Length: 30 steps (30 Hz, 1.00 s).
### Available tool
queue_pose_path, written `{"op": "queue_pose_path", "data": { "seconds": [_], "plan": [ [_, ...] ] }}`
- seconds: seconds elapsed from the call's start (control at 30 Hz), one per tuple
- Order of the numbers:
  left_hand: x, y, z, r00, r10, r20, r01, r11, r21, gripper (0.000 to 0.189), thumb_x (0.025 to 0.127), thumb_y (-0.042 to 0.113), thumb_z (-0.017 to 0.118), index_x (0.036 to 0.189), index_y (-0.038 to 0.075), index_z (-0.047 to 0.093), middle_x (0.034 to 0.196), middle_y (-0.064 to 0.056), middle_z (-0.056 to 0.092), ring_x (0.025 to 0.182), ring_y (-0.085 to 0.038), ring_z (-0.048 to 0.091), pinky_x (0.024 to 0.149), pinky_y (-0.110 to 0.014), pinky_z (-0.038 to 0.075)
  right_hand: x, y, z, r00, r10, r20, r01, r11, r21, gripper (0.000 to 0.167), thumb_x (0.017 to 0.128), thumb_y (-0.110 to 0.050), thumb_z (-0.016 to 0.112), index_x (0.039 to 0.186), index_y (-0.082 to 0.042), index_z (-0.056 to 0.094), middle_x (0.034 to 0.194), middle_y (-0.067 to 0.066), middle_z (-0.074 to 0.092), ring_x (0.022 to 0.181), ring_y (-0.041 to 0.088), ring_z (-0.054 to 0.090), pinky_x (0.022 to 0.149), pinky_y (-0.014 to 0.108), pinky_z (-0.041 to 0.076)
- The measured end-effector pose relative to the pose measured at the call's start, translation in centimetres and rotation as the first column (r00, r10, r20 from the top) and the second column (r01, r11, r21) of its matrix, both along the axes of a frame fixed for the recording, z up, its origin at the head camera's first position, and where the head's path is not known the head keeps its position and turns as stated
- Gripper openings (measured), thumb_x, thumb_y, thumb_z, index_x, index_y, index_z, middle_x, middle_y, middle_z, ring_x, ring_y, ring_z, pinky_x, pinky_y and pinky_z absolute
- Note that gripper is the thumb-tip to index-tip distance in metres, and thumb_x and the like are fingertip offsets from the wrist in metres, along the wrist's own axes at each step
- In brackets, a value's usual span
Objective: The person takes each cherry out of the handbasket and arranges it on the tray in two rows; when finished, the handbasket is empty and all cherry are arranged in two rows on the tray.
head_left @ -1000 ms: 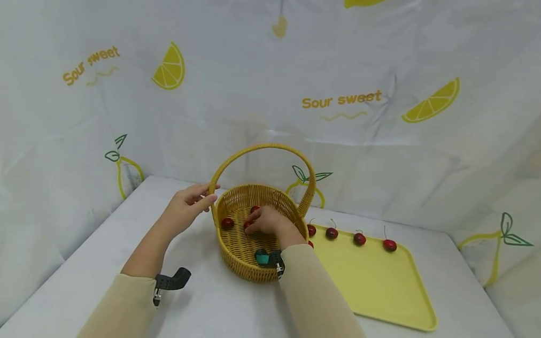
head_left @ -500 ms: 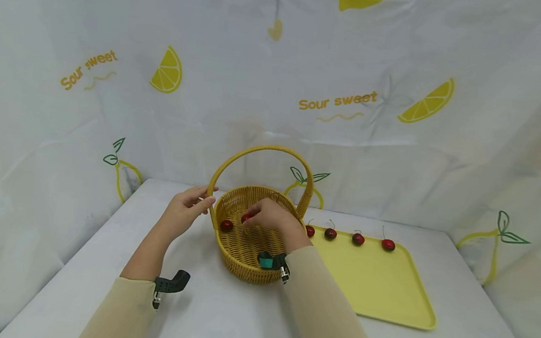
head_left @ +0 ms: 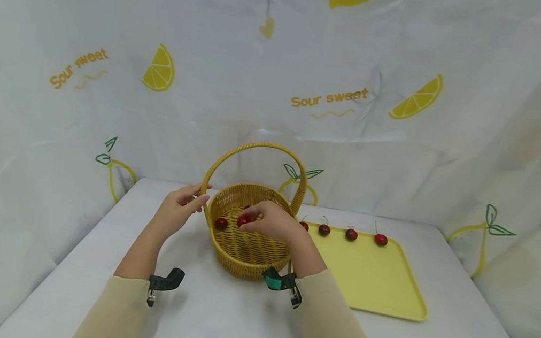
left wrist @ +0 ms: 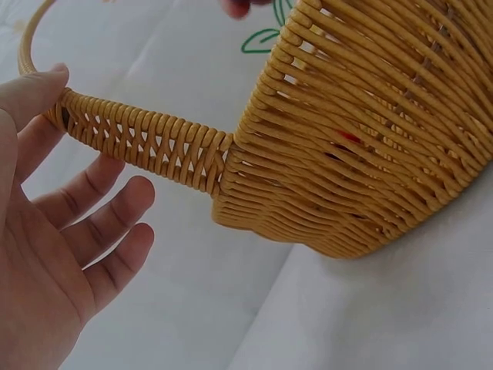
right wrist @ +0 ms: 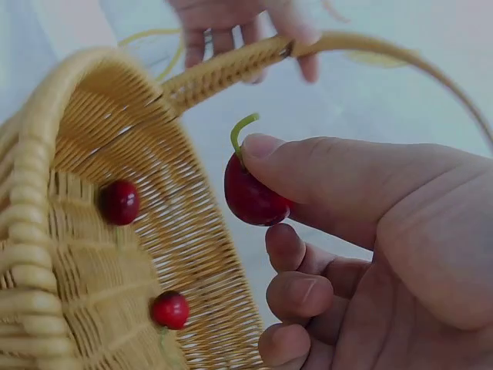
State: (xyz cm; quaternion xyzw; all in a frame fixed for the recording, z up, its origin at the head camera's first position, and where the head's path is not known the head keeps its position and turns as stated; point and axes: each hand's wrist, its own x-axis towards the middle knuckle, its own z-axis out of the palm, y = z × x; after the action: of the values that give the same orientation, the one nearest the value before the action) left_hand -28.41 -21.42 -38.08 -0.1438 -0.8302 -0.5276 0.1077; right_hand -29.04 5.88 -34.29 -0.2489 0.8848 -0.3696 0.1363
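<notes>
A round yellow wicker basket [head_left: 242, 270] with a tall hooped handle [head_left: 258, 145] stands mid-table. My left hand [head_left: 175, 211] pinches the left side of that handle between thumb and index finger; its other fingers are spread beside the handle in the left wrist view. Above the basket, my right hand [right wrist: 370, 231] holds a dark red cherry [right wrist: 250, 193] with a green stem between thumb and forefinger, its other fingers curled below. Two more cherries lie inside the basket, one cherry [right wrist: 119, 202] near the wall and a brighter cherry [right wrist: 169, 310] beside it.
Right of the basket lies a flat yellow tray [head_left: 377, 275], its left part behind the right forearm. Several stemmed cherries [head_left: 351, 234] line its far edge. A white curtain [head_left: 237, 102] with lemon prints rises behind the table [head_left: 209, 319].
My right hand has come up from the basket floor with a cherry pinched in its fingers. The left hand stays at the handle. The head view has shifted slightly.
</notes>
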Motion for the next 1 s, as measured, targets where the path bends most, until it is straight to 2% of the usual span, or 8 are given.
{"op": "queue_pose_path", "data": {
  "seconds": [0.07, 0.23, 0.27, 0.3, 0.5, 0.73, 0.9, 1.0],
  "plan": [
    [0.1, 0.1, 0.3, 1.0, 0.003, 0.004, -0.003, 1.0, -0.007, 0.039, 0.105, 0.024, 0.063, 0.141, 0.008, 0.063, 0.112, -0.015, 0.064, 0.092, -0.032, 0.061, 0.081, -0.041, 0.047, 0.8, 0.4, 0.4, 1.0, -0.016, -0.024, 0.015, 0.999, -0.031, 0.031, 0.094, -0.025, 0.078, 0.123, -0.016, 0.076, 0.112, -0.005, 0.069, 0.103, 0.018, 0.061, 0.086, 0.035, 0.054],
    [1.9, 0.9, 2.7, 1.0, -0.006, 0.007, 0.006, 1.0, -0.021, 0.037, 0.106, 0.016, 0.061, 0.139, 0.0, 0.062, 0.11, -0.02, 0.063, 0.094, -0.04, 0.06, 0.081, -0.04, 0.047, 2.8, 1.8, 1.1, 0.995, -0.092, -0.036, 0.088, 0.99, -0.111, 0.032, 0.093, -0.027, 0.079, 0.124, -0.018, 0.075, 0.112, -0.003, 0.064, 0.092, 0.021, 0.054, 0.073, 0.034, 0.049],
    [1.9, 0.9, 2.7, 1.0, -0.005, 0.01, 0.005, 1.0, -0.023, 0.037, 0.106, 0.016, 0.06, 0.139, -0.001, 0.062, 0.111, -0.02, 0.063, 0.094, -0.041, 0.06, 0.081, -0.04, 0.047, 3.1, 2.1, 1.2, 0.994, -0.104, -0.038, 0.098, 0.987, -0.123, 0.032, 0.093, -0.027, 0.079, 0.124, -0.019, 0.075, 0.112, -0.002, 0.063, 0.091, 0.022, 0.052, 0.072, 0.035, 0.048],
    [1.9, 0.9, 2.6, 1.0, -0.005, 0.009, 0.005, 1.0, -0.021, 0.038, 0.106, 0.017, 0.061, 0.139, 0.0, 0.062, 0.111, -0.02, 0.063, 0.094, -0.04, 0.06, 0.081, -0.04, 0.046, 3.5, 2.5, 1.2, 0.992, -0.118, -0.036, 0.113, 0.985, -0.133, 0.033, 0.093, -0.027, 0.079, 0.125, -0.02, 0.074, 0.112, -0.002, 0.062, 0.09, 0.023, 0.051, 0.071, 0.035, 0.047],
    [0.3, 0.1, 0.2, 1.0, 0.003, 0.008, -0.003, 1.0, -0.005, 0.04, 0.104, 0.029, 0.063, 0.14, 0.012, 0.064, 0.113, -0.012, 0.064, 0.094, -0.032, 0.061, 0.083, -0.041, 0.047, 4.4, 4.4, 0.8, 0.989, -0.14, -0.049, 0.129, 0.976, -0.175, 0.035, 0.093, -0.026, 0.078, 0.127, -0.018, 0.073, 0.102, 0.003, 0.057, 0.084, 0.023, 0.046, 0.065, 0.035, 0.042],
    [0.4, 0.1, 0.1, 1.0, -0.013, 0.007, 0.013, 1.0, 0.022, 0.04, 0.104, 0.031, 0.064, 0.139, 0.012, 0.066, 0.112, -0.013, 0.064, 0.099, -0.043, 0.06, 0.083, -0.042, 0.048, 4.5, 6.5, 0.3, 0.983, -0.178, -0.05, 0.165, 0.968, -0.19, 0.035, 0.093, -0.026, 0.078, 0.127, -0.017, 0.073, 0.109, 0.004, 0.061, 0.086, 0.024, 0.049, 0.066, 0.036, 0.046],
    [0.4, 0.1, 0.1, 1.0, -0.009, 0.007, 0.008, 1.0, 0.022, 0.039, 0.104, 0.028, 0.064, 0.14, 0.011, 0.065, 0.113, -0.014, 0.063, 0.099, -0.044, 0.06, 0.082, -0.041, 0.048, 4.2, 8.4, 0.1, 0.973, -0.23, -0.033, 0.219, 0.955, -0.201, 0.036, 0.095, -0.023, 0.076, 0.129, -0.015, 0.072, 0.116, 0.006, 0.061, 0.09, 0.025, 0.054, 0.071, 0.036, 0.051],
    [0.2, 0.1, 0.0, 1.0, -0.005, 0.01, 0.005, 1.0, 0.022, 0.038, 0.105, 0.025, 0.063, 0.14, 0.011, 0.064, 0.114, -0.015, 0.063, 0.099, -0.043, 0.059, 0.082, -0.041, 0.047, 4.1, 9.8, -0.1, 0.963, -0.271, -0.018, 0.262, 0.944, -0.201, 0.036, 0.095, -0.022, 0.075, 0.13, -0.013, 0.071, 0.118, 0.008, 0.061, 0.092, 0.026, 0.056, 0.074, 0.037, 0.05]
  ]
}}
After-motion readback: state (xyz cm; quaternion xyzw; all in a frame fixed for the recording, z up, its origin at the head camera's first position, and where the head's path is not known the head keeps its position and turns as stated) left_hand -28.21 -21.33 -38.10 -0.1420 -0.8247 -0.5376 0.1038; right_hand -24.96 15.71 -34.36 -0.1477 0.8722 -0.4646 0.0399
